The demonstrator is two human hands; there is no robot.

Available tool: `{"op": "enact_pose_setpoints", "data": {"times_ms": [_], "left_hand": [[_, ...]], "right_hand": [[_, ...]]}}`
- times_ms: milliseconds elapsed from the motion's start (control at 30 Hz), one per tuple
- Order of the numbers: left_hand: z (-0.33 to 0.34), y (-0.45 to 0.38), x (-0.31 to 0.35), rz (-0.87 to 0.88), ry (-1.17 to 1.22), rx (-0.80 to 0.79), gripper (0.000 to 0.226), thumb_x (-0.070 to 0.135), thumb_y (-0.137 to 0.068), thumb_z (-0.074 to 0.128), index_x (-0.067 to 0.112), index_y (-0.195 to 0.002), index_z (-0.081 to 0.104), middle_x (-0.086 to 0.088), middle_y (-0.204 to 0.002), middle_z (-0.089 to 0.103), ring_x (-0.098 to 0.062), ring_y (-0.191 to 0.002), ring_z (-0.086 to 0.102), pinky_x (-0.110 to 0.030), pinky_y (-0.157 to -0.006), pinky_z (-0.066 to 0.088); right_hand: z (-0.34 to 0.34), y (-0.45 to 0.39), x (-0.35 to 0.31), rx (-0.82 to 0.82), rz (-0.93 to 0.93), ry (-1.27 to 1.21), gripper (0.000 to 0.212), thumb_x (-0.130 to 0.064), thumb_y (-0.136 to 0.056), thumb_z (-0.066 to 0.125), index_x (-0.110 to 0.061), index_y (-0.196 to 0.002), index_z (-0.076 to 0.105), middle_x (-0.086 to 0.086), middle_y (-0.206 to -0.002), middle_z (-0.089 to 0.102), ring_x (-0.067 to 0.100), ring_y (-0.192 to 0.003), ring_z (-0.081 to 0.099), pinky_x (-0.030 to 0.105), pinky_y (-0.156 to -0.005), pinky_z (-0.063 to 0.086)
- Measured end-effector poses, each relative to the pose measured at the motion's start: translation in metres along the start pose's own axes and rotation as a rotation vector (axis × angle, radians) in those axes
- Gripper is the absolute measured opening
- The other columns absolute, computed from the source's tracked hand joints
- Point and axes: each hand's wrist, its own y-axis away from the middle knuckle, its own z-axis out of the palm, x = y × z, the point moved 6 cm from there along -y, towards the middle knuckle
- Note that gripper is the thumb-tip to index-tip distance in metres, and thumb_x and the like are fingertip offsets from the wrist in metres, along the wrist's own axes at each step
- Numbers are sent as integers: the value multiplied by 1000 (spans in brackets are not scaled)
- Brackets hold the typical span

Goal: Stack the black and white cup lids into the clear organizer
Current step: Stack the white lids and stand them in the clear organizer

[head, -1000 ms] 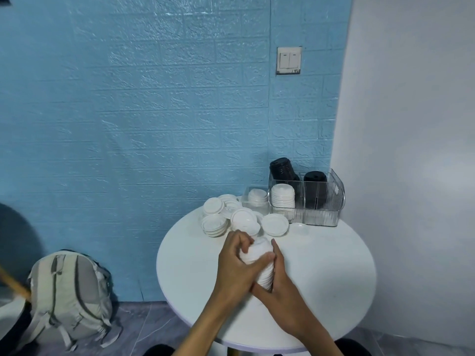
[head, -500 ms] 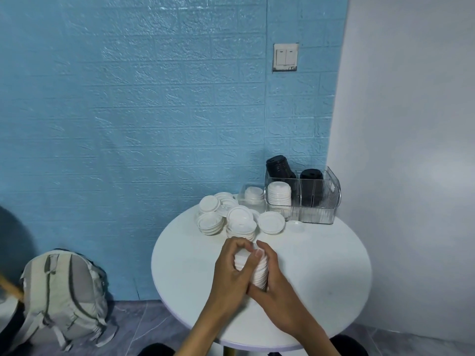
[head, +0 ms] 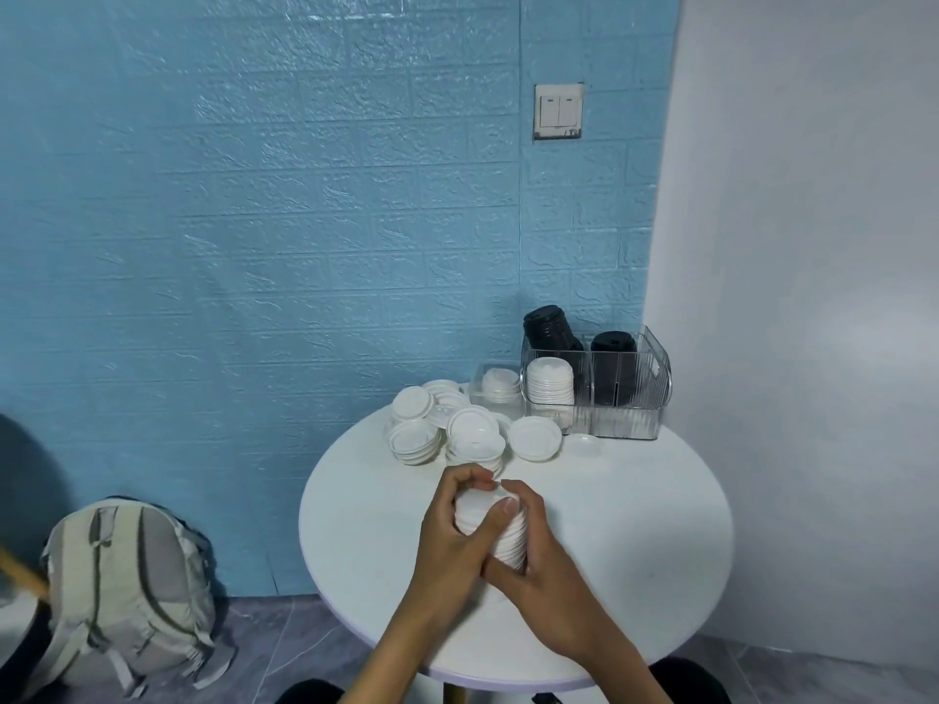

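Observation:
A stack of white lids (head: 487, 515) is held over the middle of the round white table (head: 635, 525). My left hand (head: 455, 541) grips it from the left, thumb across its front. My right hand (head: 538, 566) wraps it from the right and below. The clear organizer (head: 630, 414) stands at the table's far right edge. It holds a white lid stack (head: 550, 388) in the front left compartment and black lid stacks (head: 612, 370) behind and to the right. Loose white lids (head: 447, 429) lie in small piles left of the organizer.
A smaller clear box (head: 500, 388) with white lids stands left of the organizer. The blue wall is behind the table and a white wall to the right. A grey backpack (head: 127, 591) leans on the floor at the left.
Both hands stay wrapped on the white lid stack; the fingers have shifted slightly around it. The camera view has tilted a little.

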Motion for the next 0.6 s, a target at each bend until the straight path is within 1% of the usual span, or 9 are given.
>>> {"op": "enact_pose_setpoints", "data": {"times_ms": [67,167,233,300,333,367,433,500,600], "left_hand": [[-3,-11,2,-78,86,-58,51,38,-76,84,24,-121,63,-8,-106,71,-19,-105,69,-29,-93,54],[-8,-39,2,-174,116,-68,44,35,-86,80,19,-124,64,-7,-109,69,-13,-102,69,-20,-85,53],[-11,-64,-3,-192,-29,-34,35,32,-88,76,23,-119,64,0,-112,68,-13,-104,66,-17,-81,51],[-14,-92,-13,-162,-218,-15,31,29,-88,81,28,-114,64,5,-114,66,-17,-108,63,-19,-84,48],[-16,-105,-19,-126,-323,-2,35,33,-84,84,30,-112,63,6,-116,66,-18,-110,62,-23,-88,48],[-16,-116,-24,-95,-436,2,41,43,-78,85,34,-111,62,6,-117,65,-19,-112,60,-28,-92,48],[-12,-132,-33,-104,-682,-44,59,68,-66,76,39,-114,61,1,-124,62,-22,-119,55,-32,-98,43],[-5,-138,-41,-171,-864,-125,68,73,-66,77,40,-123,60,-4,-133,54,-27,-126,48,-33,-102,38],[2,-140,-50,-228,-984,-206,76,75,-66,79,42,-131,59,-5,-136,51,-28,-128,47,-34,-105,39]], "right_hand": [[0,-1,1,0,1,-7,68,-41,-89,74,-55,-140,31,-28,-140,53,-3,-128,54,28,-109,44],[1,-2,8,5,26,-4,74,-55,-82,75,-63,-137,26,-34,-138,51,-5,-127,53,29,-110,43],[2,-2,11,1,35,-11,75,-57,-80,74,-68,-134,24,-40,-136,49,-8,-126,51,24,-107,42],[1,-2,11,2,35,-14,74,-57,-80,74,-70,-132,23,-43,-134,47,-10,-125,50,18,-103,41],[1,-2,10,3,35,-16,74,-56,-81,74,-70,-132,23,-44,-133,46,-10,-125,50,15,-101,40],[0,-2,10,3,39,-16,73,-56,-82,75,-71,-132,23,-45,-133,46,-11,-125,49,12,-100,39],[0,-2,10,0,46,-18,73,-53,-83,76,-71,-131,23,-46,-132,45,-12,-125,49,8,-97,38],[0,-2,10,3,48,-16,73,-53,-84,76,-70,-131,23,-46,-131,45,-12,-124,49,7,-96,38],[0,-2,10,7,50,-21,74,-58,-80,75,-70,-131,23,-42,-134,47,-9,-126,50,13,-100,39]]}}
